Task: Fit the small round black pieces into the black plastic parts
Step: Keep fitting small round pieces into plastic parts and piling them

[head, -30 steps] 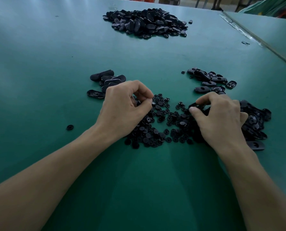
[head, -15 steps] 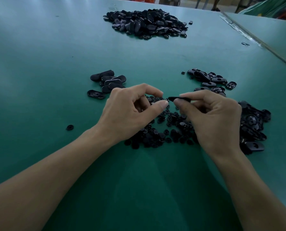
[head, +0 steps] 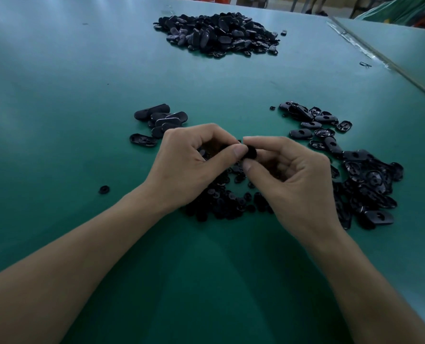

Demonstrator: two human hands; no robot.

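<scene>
My left hand (head: 189,167) and my right hand (head: 293,180) meet fingertip to fingertip above a heap of small round black pieces (head: 228,207). Between thumb and forefinger of my right hand sits a black plastic part (head: 250,153). My left thumb and forefinger pinch against it; whether they hold a small round piece is hidden by the fingers. More oval black plastic parts (head: 370,184) lie in a loose pile to the right of my right hand.
A small group of oval parts (head: 159,120) lies beyond my left hand. A large pile of parts (head: 219,33) sits at the far side of the green table (head: 57,95). One stray round piece (head: 104,189) lies left of my left wrist. A table seam (head: 380,60) runs at the far right.
My right hand lifted a black plastic part off the pile and brought it left. My left hand rose from the round pieces, and the two hands now touch at the fingertips.
</scene>
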